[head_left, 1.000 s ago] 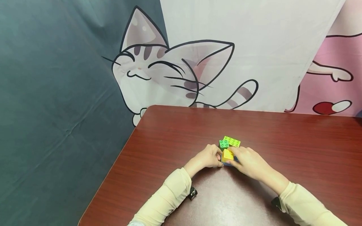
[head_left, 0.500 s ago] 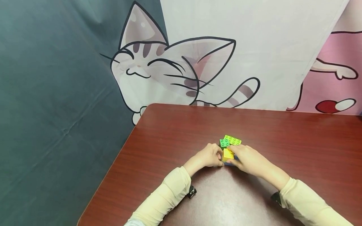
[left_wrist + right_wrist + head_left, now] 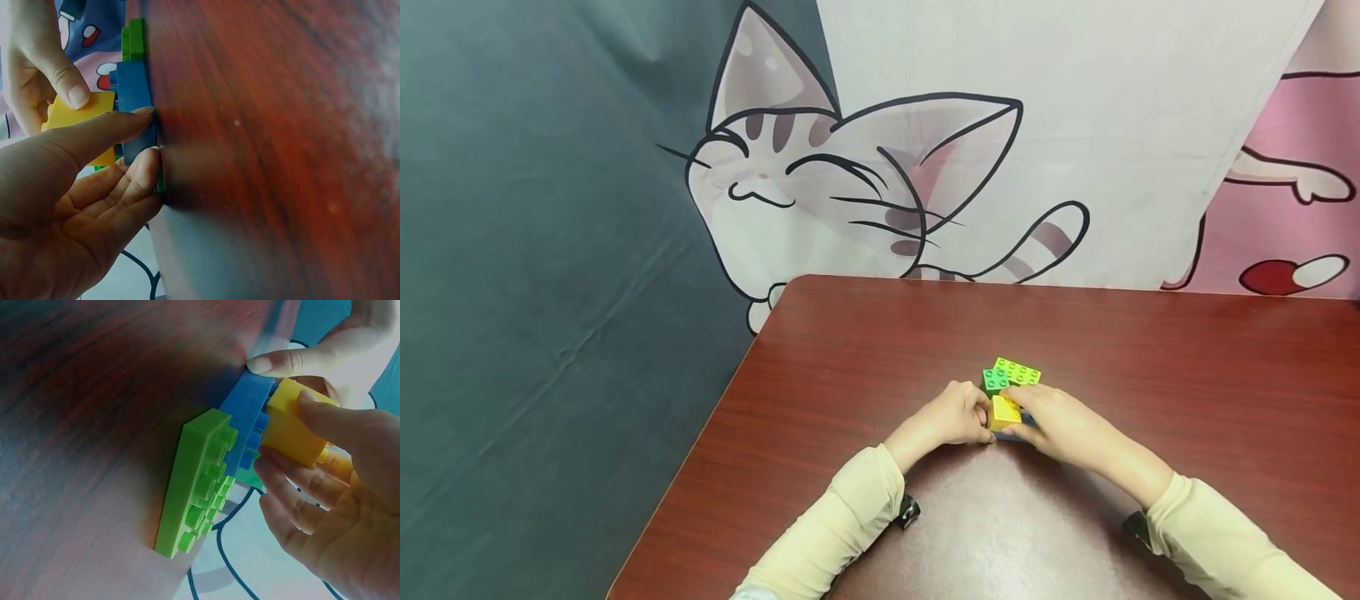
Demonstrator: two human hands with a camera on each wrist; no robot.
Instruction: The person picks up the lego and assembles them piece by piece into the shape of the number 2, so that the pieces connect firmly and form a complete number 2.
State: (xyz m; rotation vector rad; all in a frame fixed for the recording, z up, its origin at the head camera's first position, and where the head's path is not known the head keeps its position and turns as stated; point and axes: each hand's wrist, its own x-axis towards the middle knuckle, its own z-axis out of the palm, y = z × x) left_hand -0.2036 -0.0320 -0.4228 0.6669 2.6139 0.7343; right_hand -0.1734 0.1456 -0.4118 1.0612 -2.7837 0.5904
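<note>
A blue toy building brick [image 3: 132, 87] lies on the table, and my left hand [image 3: 949, 414] pinches its near left end between thumb and fingers. Over its studs sits a yellow brick [image 3: 289, 422], slightly tilted, with a narrow gap showing along the blue studs. Thumb and fingers of my right hand [image 3: 1063, 425] grip that yellow brick from the right. Just behind are a light green brick [image 3: 197, 484] with its studs up and a smaller dark green brick [image 3: 996, 379]. In the head view my right fingers partly cover the blue brick.
The reddish-brown wooden table [image 3: 865, 350] has its left edge running diagonally toward the front. Behind it hangs a backdrop cloth [image 3: 1112, 150] with a cartoon cat. Black wrist cameras sit under both sleeves [image 3: 842, 512].
The head view has shifted slightly. Both hands keep their grip, and the bricks stay in nearly the same place.
</note>
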